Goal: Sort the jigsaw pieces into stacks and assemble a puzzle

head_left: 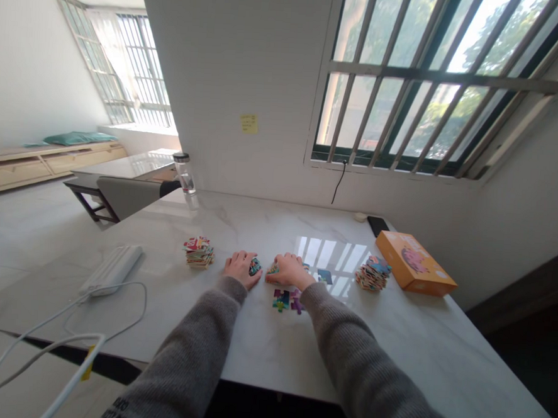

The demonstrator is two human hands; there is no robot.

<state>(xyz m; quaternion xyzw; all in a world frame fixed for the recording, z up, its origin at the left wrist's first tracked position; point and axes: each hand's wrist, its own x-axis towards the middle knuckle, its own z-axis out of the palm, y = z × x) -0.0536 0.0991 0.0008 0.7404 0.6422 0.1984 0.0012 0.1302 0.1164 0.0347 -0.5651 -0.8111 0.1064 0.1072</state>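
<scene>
Grey knit sleeves, two bare hands near mid-table. Left hand (241, 268): fingers and thumb curled round a small pile of puzzle pieces (255, 266), on its right side. Right hand (288, 271): fingers and thumb round a second pile (272, 269), on its left side, so the piles face each other across a narrow gap. Can't tell if either is lifted; both mostly covered, long axes unreadable. Loose pieces: dark-blue piece (281, 299) and purple piece (297, 300) side by side, just on the person's side of the right hand, the nearer one; the pair's long axis runs left-right, lower tabs pointing at the person. Blue piece (324, 276) lies right of the right hand. Farther out on the white table (270, 353): left stack (199, 252), beyond the left hand; right stack (373, 273), well right, next to the orange box (415, 263).
</scene>
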